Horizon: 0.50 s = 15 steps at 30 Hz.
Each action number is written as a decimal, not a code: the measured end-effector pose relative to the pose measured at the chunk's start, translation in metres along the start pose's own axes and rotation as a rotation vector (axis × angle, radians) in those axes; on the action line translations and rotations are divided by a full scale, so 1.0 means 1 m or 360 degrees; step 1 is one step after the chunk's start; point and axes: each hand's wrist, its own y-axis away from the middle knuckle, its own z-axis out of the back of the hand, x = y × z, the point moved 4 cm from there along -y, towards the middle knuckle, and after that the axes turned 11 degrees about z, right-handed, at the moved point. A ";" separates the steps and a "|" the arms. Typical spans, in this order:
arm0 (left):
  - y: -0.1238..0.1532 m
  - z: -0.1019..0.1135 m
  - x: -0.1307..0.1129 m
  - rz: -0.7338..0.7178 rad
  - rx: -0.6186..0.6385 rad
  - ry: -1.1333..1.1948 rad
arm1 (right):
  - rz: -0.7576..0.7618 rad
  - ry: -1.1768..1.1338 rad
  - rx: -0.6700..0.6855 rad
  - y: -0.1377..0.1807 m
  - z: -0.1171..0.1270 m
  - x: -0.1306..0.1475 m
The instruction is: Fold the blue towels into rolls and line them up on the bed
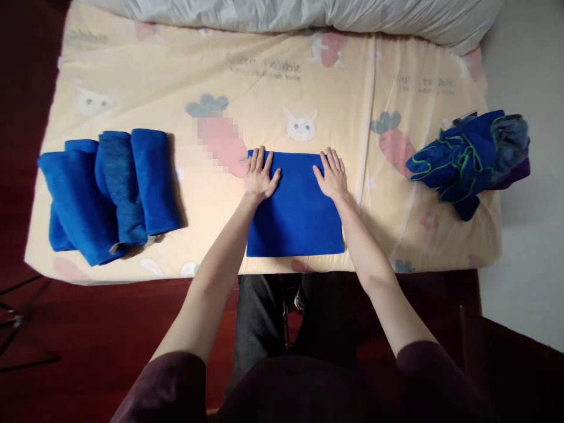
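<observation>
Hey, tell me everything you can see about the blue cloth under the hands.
The blue cloth is plain deep blue and looks like soft towel fabric. It lies flat and smooth in a neat four-sided shape with straight edges, shadowed in places; how many layers it has can't be told. It rests on the patterned sheet, close to the sheet's near edge. The left hand lies palm down at its far left corner, the right hand at its far right.
</observation>
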 end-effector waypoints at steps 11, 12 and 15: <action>0.096 -0.006 -0.044 -0.0161 0.0109 -0.0001 | 0.0262 -0.0024 0.0094 0.072 -0.014 0.118; 0.111 -0.001 -0.040 -0.0146 0.0099 -0.0015 | 0.0251 -0.0039 0.0090 0.084 -0.015 0.118; 0.135 0.014 -0.021 -0.0093 0.0075 -0.0065 | 0.0130 -0.0056 0.0035 0.100 -0.009 0.095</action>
